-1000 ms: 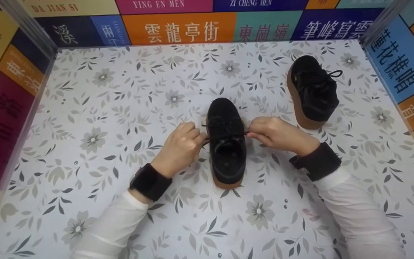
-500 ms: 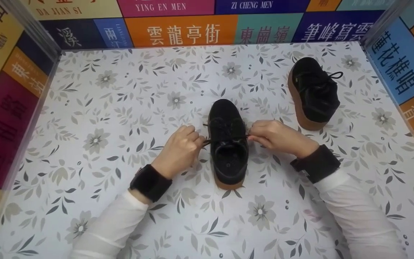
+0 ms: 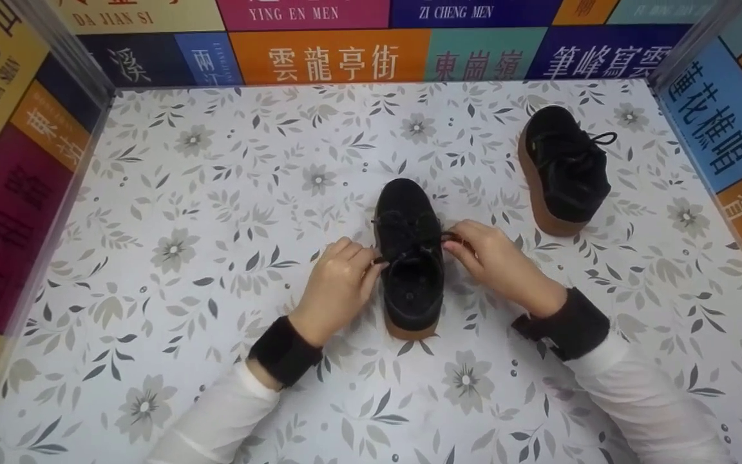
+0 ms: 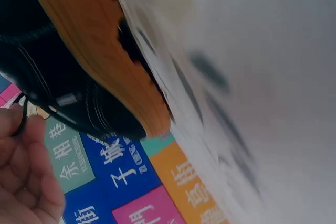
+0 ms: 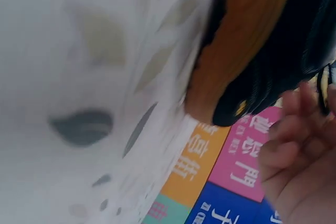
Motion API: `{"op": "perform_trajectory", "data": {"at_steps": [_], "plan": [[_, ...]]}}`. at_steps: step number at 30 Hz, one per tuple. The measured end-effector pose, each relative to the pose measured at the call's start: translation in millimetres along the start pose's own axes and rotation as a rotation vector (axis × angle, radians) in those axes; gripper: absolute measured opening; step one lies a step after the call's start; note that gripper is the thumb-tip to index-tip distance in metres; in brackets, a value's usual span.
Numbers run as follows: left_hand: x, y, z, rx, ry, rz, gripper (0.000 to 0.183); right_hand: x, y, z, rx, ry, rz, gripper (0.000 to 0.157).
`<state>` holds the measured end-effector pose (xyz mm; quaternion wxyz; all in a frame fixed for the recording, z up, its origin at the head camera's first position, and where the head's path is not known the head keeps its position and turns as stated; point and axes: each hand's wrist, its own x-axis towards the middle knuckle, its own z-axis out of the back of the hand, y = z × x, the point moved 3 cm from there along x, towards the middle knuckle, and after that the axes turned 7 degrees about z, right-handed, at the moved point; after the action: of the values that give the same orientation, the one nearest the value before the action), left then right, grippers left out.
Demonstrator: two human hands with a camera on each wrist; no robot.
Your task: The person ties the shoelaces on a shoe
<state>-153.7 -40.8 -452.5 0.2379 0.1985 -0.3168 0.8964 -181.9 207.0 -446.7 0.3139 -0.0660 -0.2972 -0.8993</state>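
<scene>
A black low lace-up shoe (image 3: pixel 402 203) with a brown sole stands in front of me, toe pointing away. On its left side, my left hand (image 3: pixel 342 283) pinches one end of a black shoelace (image 4: pixel 24 113) between thumb and fingers. The right hand (image 3: pixel 500 261) is at the shoe's other side, pinching the opposite lace end (image 5: pixel 322 90) in its fingertips. Both hands are close to the shoe's sides, level with the laced part. A short lace tip pokes out at the upper left of the shoe. The shoe's opening faces me.
A second black shoe (image 3: pixel 564 171), its lace looped at the right side, stands at the back right. White floral paper (image 3: pixel 248 212) covers the surface. Colourful panels (image 3: pixel 326 58) with printed characters wall it in at the back and sides.
Earlier the lace was stretched straight across the shoe between both hands; now it hangs less taut. My left hand has shifted right, toward the shoe, and the right hand has tilted, its wrist lower.
</scene>
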Motion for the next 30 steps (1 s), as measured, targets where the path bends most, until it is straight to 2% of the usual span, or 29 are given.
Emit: {"op": "perform_trajectory", "data": {"at_steps": [4,7,9,14,16,19,22,24,26,30], "plan": [[-8.7,-3.8,2.2,-0.165,0.076,0.206,0.019,-10,9,-1.2,0.143,-0.001,-0.203,0.035],[-14.5,-4.5,3.2,-0.283,0.179,0.352,0.026,-18,14,-3.7,0.316,0.024,-0.31,0.049],[-17.7,-4.8,3.6,-0.348,0.255,0.426,0.033,-24,17,-7.1,0.456,0.065,-0.385,0.057],[-25.4,-3.5,0.3,-0.472,0.379,0.522,0.052,-35,22,-21.9,0.824,0.13,-0.575,0.072],[-30.5,-0.7,-7.8,-0.482,0.403,0.543,0.063,-37,24,-28.5,0.952,0.107,-0.617,0.074],[-37.3,-1.7,-18.8,-0.516,0.445,0.6,0.079,-39,27,-37.1,1.075,0.061,-0.67,0.074],[-39.3,-9.9,-25.3,-0.639,0.476,0.702,0.082,-38,30,-44.6,1.141,0.023,-0.697,0.076],[-38.0,-15.0,-30.3,-0.744,0.465,0.765,0.078,-37,32,-48.4,1.16,0.003,-0.71,0.079],[-36.9,-19.1,-36.5,-0.831,0.443,0.826,0.075,-36,34,-51.8,1.166,-0.018,-0.726,0.081],[-35.2,-28.5,-47.2,-1.023,0.369,0.892,0.072,-34,36,-55.4,1.171,-0.041,-0.739,0.082]]}}
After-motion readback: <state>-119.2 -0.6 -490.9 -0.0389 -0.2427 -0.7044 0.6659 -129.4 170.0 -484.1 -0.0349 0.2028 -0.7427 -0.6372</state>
